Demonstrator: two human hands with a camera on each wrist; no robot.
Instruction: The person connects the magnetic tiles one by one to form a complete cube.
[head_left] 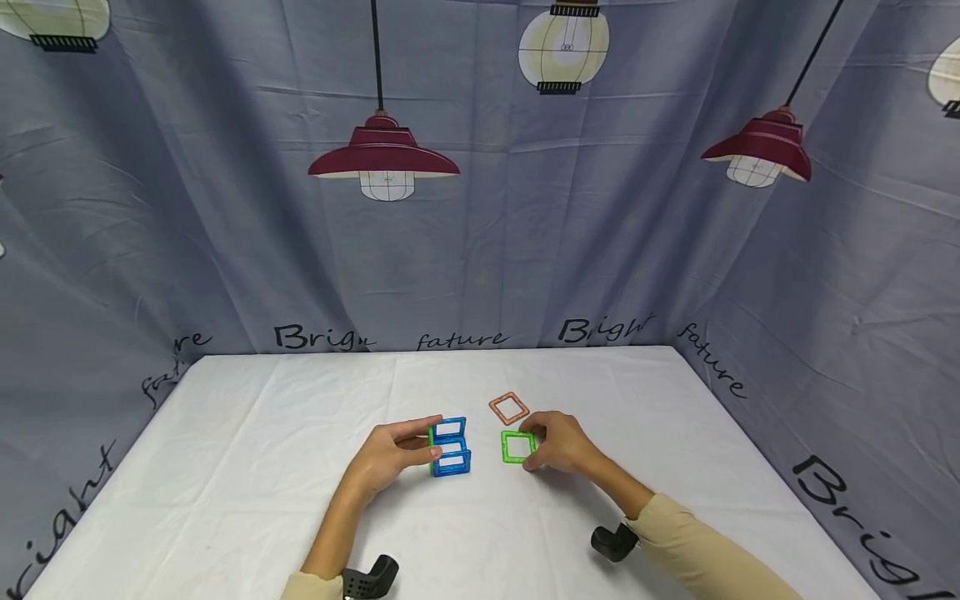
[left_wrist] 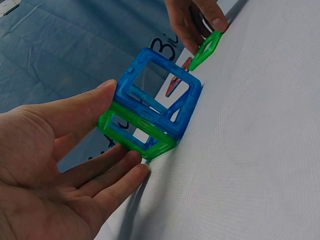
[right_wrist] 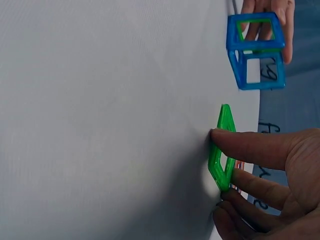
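Observation:
A cube-like frame of blue magnetic tiles with a green side (head_left: 450, 447) (left_wrist: 155, 107) (right_wrist: 256, 50) stands on the white table (head_left: 262, 467). My left hand (head_left: 422, 440) (left_wrist: 107, 130) rests against its green left side, thumb on the upper edge and straight fingers along the lower edge. Just right of it, my right hand (head_left: 534, 447) (right_wrist: 220, 165) pinches a green square tile (head_left: 517, 447) (right_wrist: 220, 150) (left_wrist: 205, 50) by its edges, tilted up off the cloth. An orange square tile (head_left: 509, 407) (left_wrist: 175, 82) lies flat just behind the green one.
A grey-blue curtain printed with lamps (head_left: 480, 208) closes in the table at the back and both sides. Black wrist mounts (head_left: 371, 577) (head_left: 615, 542) sit on both forearms near the front edge. White cloth stretches left and right of the tiles.

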